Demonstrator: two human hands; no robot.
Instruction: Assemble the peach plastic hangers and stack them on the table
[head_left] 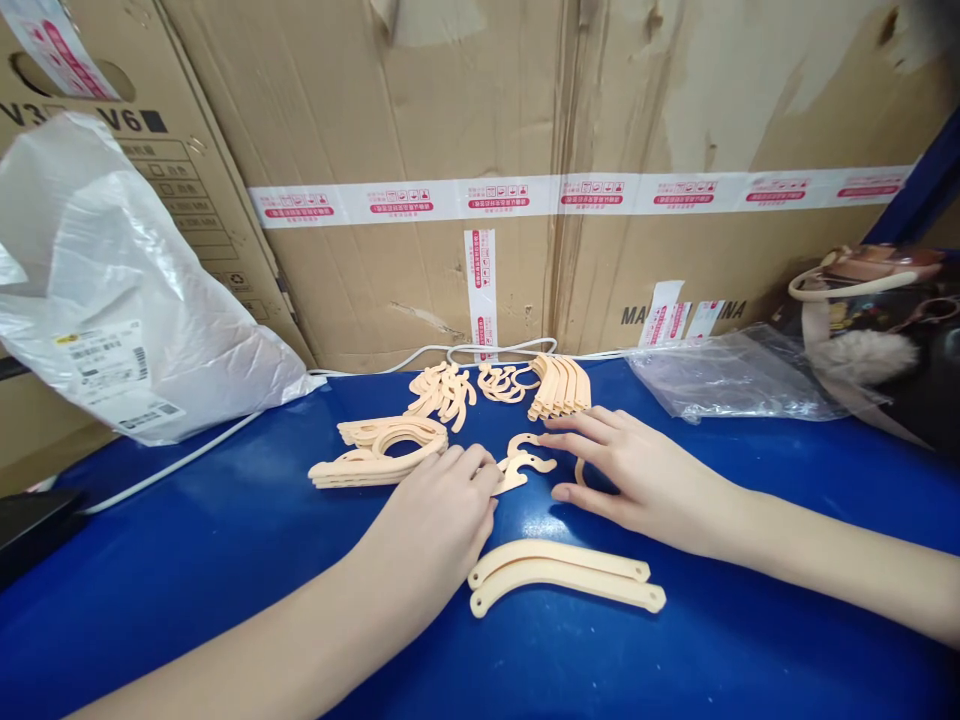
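Peach plastic hanger parts lie on a blue table (225, 560). My left hand (435, 510) rests palm down, fingers curled onto a small hook piece (521, 468) at the table's middle. My right hand (637, 470) lies flat with fingers stretched out, its fingertips touching the same hook pieces, and a curved bit shows under its thumb side. A stack of hanger bodies (379, 450) sits just left of my left hand. Two long curved arms (566, 578) lie in front of both hands.
Piles of small hooks (442, 390) and stacked curved parts (561, 385) lie at the back. Cardboard boxes (480, 150) wall the rear. A white plastic bag (112, 300) is at the left, with a clear bag (731, 380) and a handbag (877, 330) at the right. A white cable (172, 465) crosses the table.
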